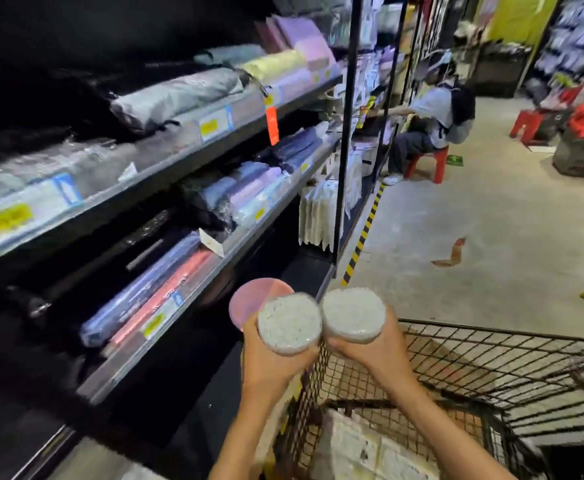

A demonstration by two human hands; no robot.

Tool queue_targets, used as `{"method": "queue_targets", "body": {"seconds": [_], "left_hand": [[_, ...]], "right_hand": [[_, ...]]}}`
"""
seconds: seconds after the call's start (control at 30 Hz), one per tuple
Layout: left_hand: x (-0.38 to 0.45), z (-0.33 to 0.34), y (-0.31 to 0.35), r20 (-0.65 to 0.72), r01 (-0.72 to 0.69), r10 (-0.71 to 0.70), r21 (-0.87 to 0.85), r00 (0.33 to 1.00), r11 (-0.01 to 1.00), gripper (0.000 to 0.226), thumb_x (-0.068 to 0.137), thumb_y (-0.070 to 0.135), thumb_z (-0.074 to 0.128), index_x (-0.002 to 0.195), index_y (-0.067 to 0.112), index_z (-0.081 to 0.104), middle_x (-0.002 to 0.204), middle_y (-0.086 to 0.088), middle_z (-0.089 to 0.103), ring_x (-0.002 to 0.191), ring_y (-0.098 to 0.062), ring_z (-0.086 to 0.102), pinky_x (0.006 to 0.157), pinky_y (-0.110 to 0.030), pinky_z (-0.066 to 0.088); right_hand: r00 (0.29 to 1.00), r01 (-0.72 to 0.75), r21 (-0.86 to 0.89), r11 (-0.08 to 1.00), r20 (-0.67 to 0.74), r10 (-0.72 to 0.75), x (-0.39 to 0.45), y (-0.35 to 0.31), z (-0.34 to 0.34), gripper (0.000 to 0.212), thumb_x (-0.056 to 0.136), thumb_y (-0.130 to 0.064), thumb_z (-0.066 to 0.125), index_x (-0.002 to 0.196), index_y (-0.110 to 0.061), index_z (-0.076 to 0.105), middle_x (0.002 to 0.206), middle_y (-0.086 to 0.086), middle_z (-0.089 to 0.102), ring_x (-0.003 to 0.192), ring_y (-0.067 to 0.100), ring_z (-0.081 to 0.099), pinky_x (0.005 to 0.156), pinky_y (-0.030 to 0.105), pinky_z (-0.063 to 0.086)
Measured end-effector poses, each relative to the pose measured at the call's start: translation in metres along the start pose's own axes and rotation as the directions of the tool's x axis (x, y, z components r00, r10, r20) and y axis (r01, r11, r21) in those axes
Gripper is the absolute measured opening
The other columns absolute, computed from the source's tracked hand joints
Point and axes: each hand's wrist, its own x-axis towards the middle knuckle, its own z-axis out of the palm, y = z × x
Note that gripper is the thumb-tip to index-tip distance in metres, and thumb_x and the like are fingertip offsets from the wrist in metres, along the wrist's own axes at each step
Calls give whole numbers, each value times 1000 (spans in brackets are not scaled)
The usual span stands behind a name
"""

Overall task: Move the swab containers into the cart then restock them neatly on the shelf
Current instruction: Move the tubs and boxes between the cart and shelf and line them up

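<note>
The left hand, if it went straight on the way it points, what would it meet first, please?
Probably the lowest shelf edge; the left hand, holding two swab containers, points forward towards it, though depth is unclear.

Legible text: none; every printed surface in the head view is too blurred or too small to read. Label carriers noted: yellow-and-white price tags (1, 221) with blue-edged tickets along the front rail of the upper shelf (166, 157), similar yellow tags (154, 322) on the lower shelf rail (193, 289), an orange hanging tag (272, 125) below the upper rail, and a white card (211, 242) propped on the lower shelf, all with print that cannot be made out. A green floor sticker (454, 160) beside the red stool (423, 163) and printed paper (370, 452) lying in the wire cart (491, 362) likewise show marks but no readable characters.
</note>
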Motion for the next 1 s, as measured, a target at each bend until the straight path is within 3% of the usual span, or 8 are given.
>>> {"method": "queue_targets", "body": {"seconds": [0.07, 0.13, 0.37, 0.5, 0.6, 0.8, 0.9, 1.0], "left_hand": [[-10, -38, 12, -23, -4, 4, -16, 1000, 1000, 79, 49, 8, 92, 117, 6, 54, 112, -6, 64, 106, -16, 62, 89, -41, 53], [-25, -78, 19, -54, -13, 12, -17, 998, 1000, 80, 51, 11, 91, 120, 5, 54, 114, -9, 64, 108, -20, 62, 90, -46, 51], [-88, -228, 38, -199, -126, 140, 82, 970, 989, 54, 54, 16, 88, 103, 12, 64, 94, 3, 70, 87, -6, 67, 72, -24, 53], [-129, -314, 40, -275, -111, 143, 129, 951, 985, 63, 52, 23, 87, 108, 17, 61, 96, -1, 69, 90, -19, 68, 71, -38, 58], [-161, -373, 38, -339, -106, 163, 181, 926, 978, 61, 52, 24, 87, 107, 21, 62, 94, 4, 70, 90, -14, 68, 68, -32, 58], [-230, -473, 23, -488, -50, 175, 258, 855, 965, 38, 52, 22, 84, 78, 32, 58, 72, 17, 64, 66, 2, 55, 54, -14, 45], [-259, -505, 13, -551, 6, 156, 281, 820, 960, 32, 57, 23, 82, 73, 21, 54, 65, 6, 60, 59, 1, 49, 51, -16, 43], [-279, -529, 6, -587, 60, 174, 358, 791, 932, 37, 65, 22, 74, 59, 23, 38, 50, 11, 41, 46, 0, 36, 45, -10, 27]], "right_hand": [[993, 104, 28, 994, 50, -106, -5, -32, 22, 79, 47, -23, 88, 106, -63, 53, 104, -40, 61, 93, -21, 57, 69, -1, 45], [977, 191, 64, 980, 83, -196, -16, -64, 47, 84, 49, -13, 86, 108, -62, 53, 104, -40, 60, 93, -22, 56, 68, -2, 44], [912, 291, 206, 934, 234, -336, -76, -156, 136, 66, 54, -33, 82, 110, -54, 55, 108, -35, 61, 100, -18, 56, 73, -1, 43], [888, 295, 265, 918, 279, -366, -121, -191, 193, 68, 49, -37, 82, 109, -55, 55, 108, -31, 63, 101, -14, 58, 77, 2, 44], [840, 348, 298, 889, 322, -437, -157, -217, 239, 70, 52, -29, 79, 112, -55, 55, 107, -39, 60, 97, -22, 55, 74, -4, 41], [761, 251, 427, 869, 468, -450, -215, -251, 322, 64, 55, -20, 83, 112, -39, 61, 109, -17, 68, 102, -3, 62, 80, 5, 46], [706, 191, 473, 860, 543, -455, -243, -267, 355, 63, 56, -16, 84, 113, -32, 63, 108, -10, 69, 101, 3, 65, 80, 10, 49], [655, 140, 503, 853, 599, -461, -263, -280, 380, 61, 56, -17, 84, 112, -32, 64, 107, -6, 70, 100, 6, 66, 79, 11, 50]]}}
